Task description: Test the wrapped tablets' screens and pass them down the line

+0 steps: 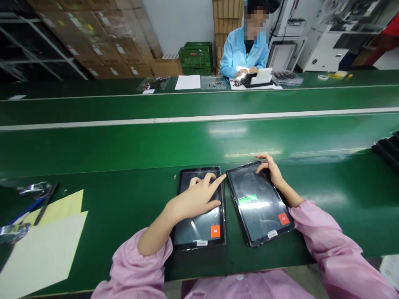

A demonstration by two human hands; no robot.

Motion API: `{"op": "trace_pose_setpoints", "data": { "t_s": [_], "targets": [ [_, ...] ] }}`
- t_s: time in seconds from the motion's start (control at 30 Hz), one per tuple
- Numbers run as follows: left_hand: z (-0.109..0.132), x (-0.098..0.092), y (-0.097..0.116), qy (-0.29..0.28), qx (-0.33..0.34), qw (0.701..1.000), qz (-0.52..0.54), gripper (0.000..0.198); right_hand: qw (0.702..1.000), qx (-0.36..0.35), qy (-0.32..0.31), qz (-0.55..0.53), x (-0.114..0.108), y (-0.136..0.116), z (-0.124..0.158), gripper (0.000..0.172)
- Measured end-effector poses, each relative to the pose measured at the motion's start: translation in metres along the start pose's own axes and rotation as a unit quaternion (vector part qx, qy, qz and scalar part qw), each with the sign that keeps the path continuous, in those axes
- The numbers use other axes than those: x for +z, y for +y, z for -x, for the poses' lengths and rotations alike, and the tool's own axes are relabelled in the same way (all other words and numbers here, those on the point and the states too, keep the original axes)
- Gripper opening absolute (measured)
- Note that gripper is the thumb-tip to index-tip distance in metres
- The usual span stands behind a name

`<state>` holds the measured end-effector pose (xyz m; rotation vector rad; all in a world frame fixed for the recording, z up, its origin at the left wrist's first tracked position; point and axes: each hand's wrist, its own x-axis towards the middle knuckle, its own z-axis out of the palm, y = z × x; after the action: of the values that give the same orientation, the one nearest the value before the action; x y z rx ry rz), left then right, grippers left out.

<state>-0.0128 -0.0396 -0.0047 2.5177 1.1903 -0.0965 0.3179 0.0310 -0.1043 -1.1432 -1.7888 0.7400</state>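
Two black tablets lie side by side on the green bench in front of me. My left hand (199, 196) is stretched over the left tablet (196, 230), fingers spread, its index fingertip reaching the near corner of the other one. That right tablet (262, 220) is turned at an angle, with a green patch and an orange-red square on its dark screen. At its upper right edge is my right hand (272, 170), thumb over the glass and fingers around the rim. A red square marked "Fail" shows on the left screen.
Yellow and white paper sheets (46, 249) lie at the left with a dark pen (46, 204). Black items (388, 151) are stacked at the right edge. Across the raised conveyor (131, 145), a person in a blue jacket (232, 52) works beside parts trays (286, 79).
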Motion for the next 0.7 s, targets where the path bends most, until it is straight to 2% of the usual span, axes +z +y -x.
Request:
{"op": "trace_pose_setpoints", "data": {
  "t_s": [0.1,0.23,0.33,0.43,0.57,0.7],
  "targets": [
    [-0.014,0.008,-0.005,0.024,-0.016,1.000,-0.005,0.074,0.999,0.001,0.034,0.013,0.000,0.001,0.001,0.083],
    [-0.026,0.013,0.000,-0.007,-0.023,1.000,-0.001,0.078,0.998,0.014,0.042,0.036,0.000,0.001,0.002,0.082],
    [-0.014,0.006,0.006,-0.005,0.025,1.000,0.017,0.076,0.999,0.018,0.023,0.038,-0.001,-0.001,0.001,0.082],
    [0.004,-0.007,0.006,-0.022,0.051,0.998,0.042,0.064,1.000,0.014,0.001,-0.016,-0.002,-0.002,0.000,0.079],
    [0.015,-0.020,-0.008,-0.007,-0.022,0.999,0.036,0.054,0.998,0.023,0.047,-0.039,-0.001,-0.001,-0.001,0.081],
    [0.010,-0.017,-0.028,0.015,-0.084,0.996,0.010,0.053,0.997,0.033,0.072,-0.024,0.000,0.000,-0.002,0.081]
  ]
}}
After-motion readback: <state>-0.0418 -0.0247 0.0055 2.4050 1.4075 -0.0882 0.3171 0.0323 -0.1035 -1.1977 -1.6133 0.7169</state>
